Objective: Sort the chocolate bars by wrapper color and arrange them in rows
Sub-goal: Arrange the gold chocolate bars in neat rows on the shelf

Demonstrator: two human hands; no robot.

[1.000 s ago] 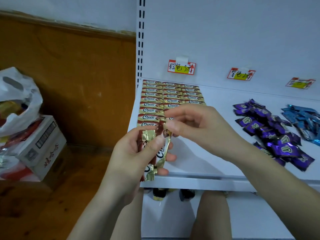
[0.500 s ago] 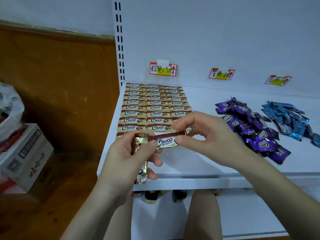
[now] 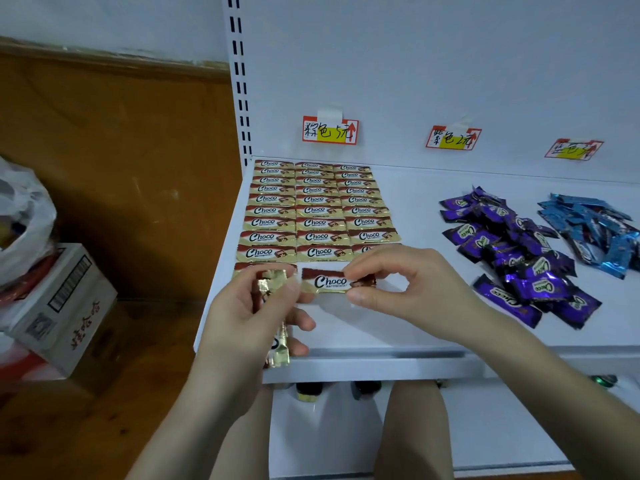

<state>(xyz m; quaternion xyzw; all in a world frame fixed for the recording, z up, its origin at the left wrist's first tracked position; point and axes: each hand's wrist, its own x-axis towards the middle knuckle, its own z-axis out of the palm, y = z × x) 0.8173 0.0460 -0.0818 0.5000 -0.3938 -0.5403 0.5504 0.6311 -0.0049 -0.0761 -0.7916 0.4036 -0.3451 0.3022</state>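
Observation:
Brown-and-gold Choco bars (image 3: 317, 209) lie in three neat columns at the left of the white shelf (image 3: 398, 327). My right hand (image 3: 405, 282) pinches one brown-and-gold bar (image 3: 325, 281) by its right end, level, just in front of the middle column. My left hand (image 3: 252, 317) grips a small stack of the same bars (image 3: 277, 344), held upright over the shelf's front left. A loose heap of purple bars (image 3: 512, 258) lies at mid-right, and a heap of blue bars (image 3: 588, 230) sits at the far right.
Three handwritten price labels (image 3: 330, 130) are taped to the shelf's back wall. A cardboard box (image 3: 65, 306) and a white plastic bag (image 3: 24, 216) stand on the floor at left. My knees and a lower shelf show below the front edge.
My right hand has drawn one bar out of the stack in my left hand, turned it level and carried it to the front of the middle column. The camera has shifted left.

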